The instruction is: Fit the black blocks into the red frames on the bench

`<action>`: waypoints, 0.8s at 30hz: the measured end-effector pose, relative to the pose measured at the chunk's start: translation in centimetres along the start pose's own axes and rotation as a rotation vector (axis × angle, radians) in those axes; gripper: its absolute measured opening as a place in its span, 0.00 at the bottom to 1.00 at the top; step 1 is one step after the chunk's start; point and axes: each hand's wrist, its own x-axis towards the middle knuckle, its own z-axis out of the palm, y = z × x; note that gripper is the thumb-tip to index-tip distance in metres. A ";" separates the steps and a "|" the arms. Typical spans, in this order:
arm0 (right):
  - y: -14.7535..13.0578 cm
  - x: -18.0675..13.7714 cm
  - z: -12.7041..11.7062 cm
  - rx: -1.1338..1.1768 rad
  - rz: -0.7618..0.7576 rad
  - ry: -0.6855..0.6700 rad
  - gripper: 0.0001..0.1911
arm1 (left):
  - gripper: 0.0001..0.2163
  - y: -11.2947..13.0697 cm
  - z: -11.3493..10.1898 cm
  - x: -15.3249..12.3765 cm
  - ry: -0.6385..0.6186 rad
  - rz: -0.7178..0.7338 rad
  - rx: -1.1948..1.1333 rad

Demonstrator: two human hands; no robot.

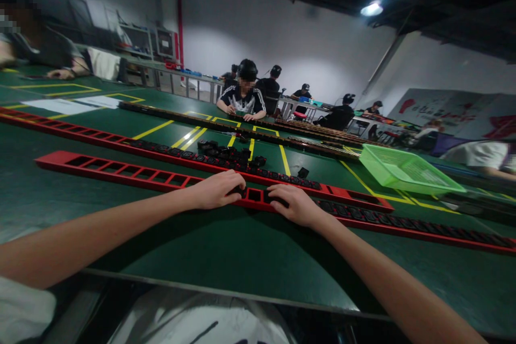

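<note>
On the green table, a long red slotted strip (115,171) runs crosswise in front of me. Its left slots are hollow, and its right part holds a row of black socket modules (379,217). My left hand (217,189) is closed with bent fingers on a black module at the strip's middle. Just right of one open slot (254,194), my right hand (297,205) curls its fingers over the strip, on a dark module mostly hidden beneath them. Behind lies a second red strip (100,137), partly filled. Loose black modules (223,151) are heaped along it.
A green plastic basket (411,169) stands at the right. Long dark strips (193,121) lie farther back over yellow tape lines. White papers (60,106) are at the left. One person (244,94) sits across the table, another at far left; others work behind.
</note>
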 end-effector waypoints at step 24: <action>-0.1 0.1 0.1 0.001 0.004 -0.009 0.11 | 0.06 0.2 -0.7 0.3 -0.068 -0.043 -0.059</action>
